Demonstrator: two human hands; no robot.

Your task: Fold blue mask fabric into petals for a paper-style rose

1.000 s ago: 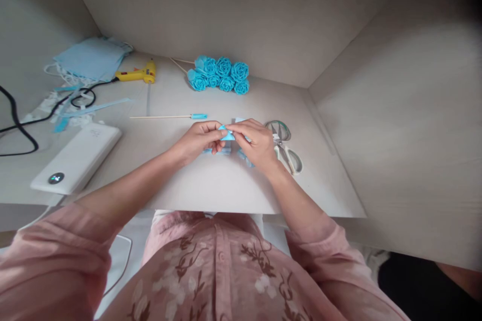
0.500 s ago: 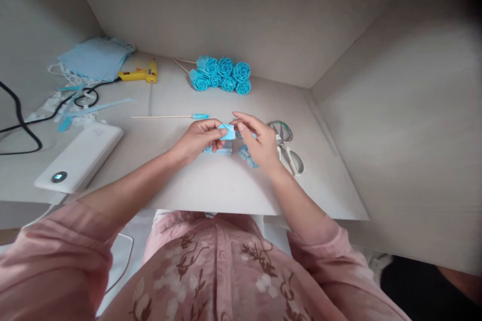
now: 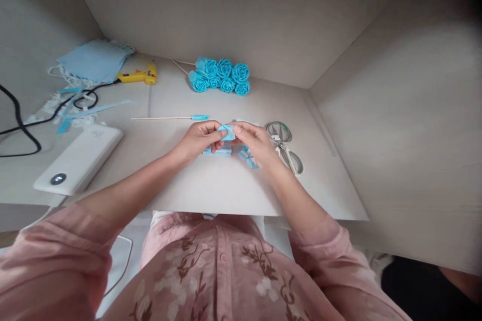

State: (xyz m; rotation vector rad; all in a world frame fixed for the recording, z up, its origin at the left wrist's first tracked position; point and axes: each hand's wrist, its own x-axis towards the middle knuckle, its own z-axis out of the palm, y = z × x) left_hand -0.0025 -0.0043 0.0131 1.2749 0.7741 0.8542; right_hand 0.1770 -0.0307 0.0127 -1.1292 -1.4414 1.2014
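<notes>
Between my two hands is a small light-blue piece of fabric (image 3: 228, 133) with a folded corner. My left hand (image 3: 199, 139) pinches its left side between thumb and fingers. Its right edge is pinched by my right hand (image 3: 256, 142). Below the hands lie blue folded strips (image 3: 218, 152) and a small pile of blue pieces (image 3: 247, 156), both partly covered. Just behind my left hand rests a thin wooden stick (image 3: 161, 118) with a blue wrapped tip (image 3: 199, 117).
Scissors (image 3: 288, 153) lie right of my right hand. At the back are several blue fabric roses (image 3: 226, 75). On the left are a yellow glue gun (image 3: 139, 76), stacked face masks (image 3: 94, 60), scraps (image 3: 75, 115), a black cable (image 3: 18, 110) and a white power bank (image 3: 81, 158).
My right hand has come down and left, and its fingers have closed on the right edge of the fabric piece. My left hand has kept its pinch.
</notes>
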